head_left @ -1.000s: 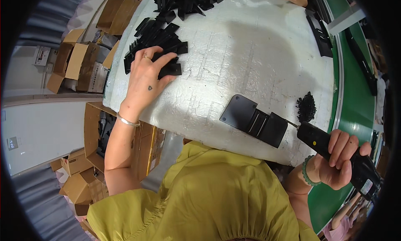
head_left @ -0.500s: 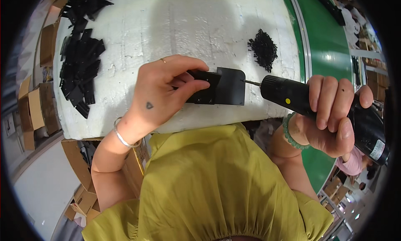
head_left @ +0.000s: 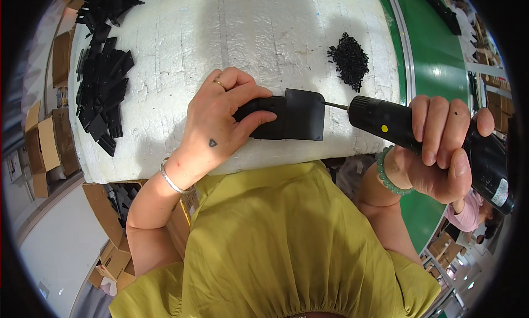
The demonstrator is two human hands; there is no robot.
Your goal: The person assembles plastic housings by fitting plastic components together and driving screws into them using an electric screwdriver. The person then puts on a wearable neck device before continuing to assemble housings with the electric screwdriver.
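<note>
On white foam, driver [head_left: 419, 136] bit now meets the black part [head_left: 292, 115].

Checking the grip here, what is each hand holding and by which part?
Left hand pins the black plastic part by its left end; right hand grips the electric screwdriver around its body.

The white foam board [head_left: 231, 37] looks rough and bumpy, with small dents. On it, the black part [head_left: 292, 115] looks like smooth, dull plastic. Right of that part, the power screwdriver [head_left: 430, 139] is shiny black plastic with a thin metal bit. Above it, the little black screws [head_left: 349, 59] look dull. Left of the board, the boxes [head_left: 44, 147] are brown cardboard.
</note>
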